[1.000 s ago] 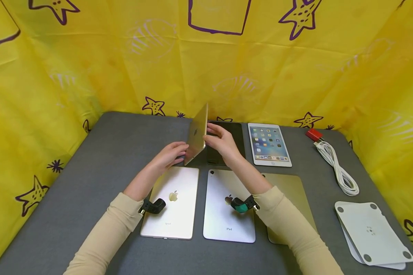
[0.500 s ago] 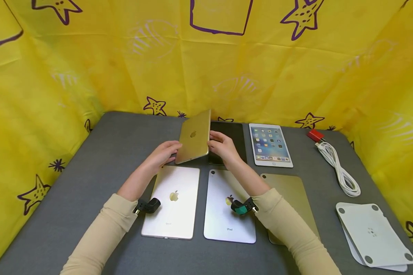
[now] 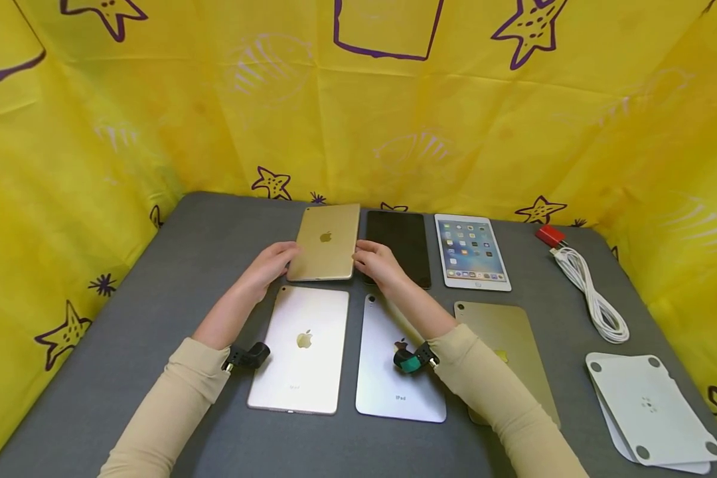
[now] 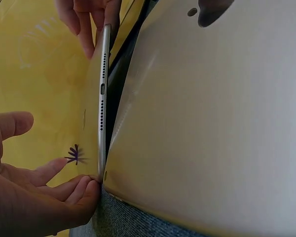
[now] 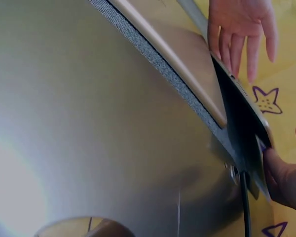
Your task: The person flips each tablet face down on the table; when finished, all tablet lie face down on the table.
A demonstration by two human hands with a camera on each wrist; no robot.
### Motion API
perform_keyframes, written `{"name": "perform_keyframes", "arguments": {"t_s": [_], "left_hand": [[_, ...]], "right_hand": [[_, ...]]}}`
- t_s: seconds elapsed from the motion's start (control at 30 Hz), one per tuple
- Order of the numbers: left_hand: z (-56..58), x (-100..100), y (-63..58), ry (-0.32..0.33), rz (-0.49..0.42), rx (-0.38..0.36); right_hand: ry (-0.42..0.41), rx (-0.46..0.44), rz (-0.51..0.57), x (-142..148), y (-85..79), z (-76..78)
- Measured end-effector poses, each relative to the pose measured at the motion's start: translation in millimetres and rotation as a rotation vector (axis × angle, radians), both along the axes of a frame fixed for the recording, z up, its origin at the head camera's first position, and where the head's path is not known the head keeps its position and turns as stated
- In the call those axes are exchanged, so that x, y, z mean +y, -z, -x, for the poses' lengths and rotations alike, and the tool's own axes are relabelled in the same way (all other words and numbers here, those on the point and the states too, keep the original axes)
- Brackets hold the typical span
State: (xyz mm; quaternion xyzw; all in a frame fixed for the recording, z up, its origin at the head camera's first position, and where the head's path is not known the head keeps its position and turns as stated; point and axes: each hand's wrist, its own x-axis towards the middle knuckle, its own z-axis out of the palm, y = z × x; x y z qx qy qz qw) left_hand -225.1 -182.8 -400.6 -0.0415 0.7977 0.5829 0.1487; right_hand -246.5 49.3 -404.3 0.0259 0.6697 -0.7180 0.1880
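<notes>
A gold tablet (image 3: 327, 232), its apple-marked back up, leans with its right side raised off the grey table in the head view. At that raised right edge my right hand (image 3: 378, 261) pinches it; the dark screen side shows underneath in the right wrist view. My left hand (image 3: 273, 264) touches the tablet's left edge with its fingertips, thumb spread away in the left wrist view. Just in front lie a pale tablet (image 3: 311, 372) and a silver one (image 3: 382, 372), both back up. Close to the right hand lies a black tablet (image 3: 397, 232).
A white tablet (image 3: 472, 255) with a lit screen lies at the back right, and another gold tablet (image 3: 502, 332) lies partly under the right sleeve. Further right are a red charger (image 3: 551, 236), a coiled white cable (image 3: 597, 305) and stacked white plates (image 3: 651, 405). Yellow cloth (image 3: 233, 113) surrounds the table.
The gold tablet has swung from nearly upright down to almost flat, back up, its right side lowered by the right hand. Both hands have come down slightly and the left has moved left.
</notes>
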Motion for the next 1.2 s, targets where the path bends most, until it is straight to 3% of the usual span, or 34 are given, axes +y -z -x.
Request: {"name": "perform_keyframes", "arguments": {"t_s": [0.27, 0.5, 0.83, 1.0, 1.2], "left_hand": [[-0.1, -4, 0.7, -0.005, 0.017, 0.011], [-2.0, -3, -0.3, 0.008, 0.046, 0.011], [-1.1, 2, -0.4, -0.012, 0.076, -0.008], [-3.2, 6, -4.8, -0.029, 0.083, 0.005], [-7.8, 24, -19.7, -0.072, 0.021, 0.119]], "right_hand": [[-0.039, 0.023, -0.063, -2, 3.5, 0.2], [-0.104, 0.080, -0.191, -1, 4.0, -4.6], [-0.217, 0.095, -0.228, 0, 1.0, -8.0], [-0.210, 0.084, -0.203, 3, -0.3, -10.6], [-0.134, 0.114, -0.115, 11, -6.7, -13.4]]}}
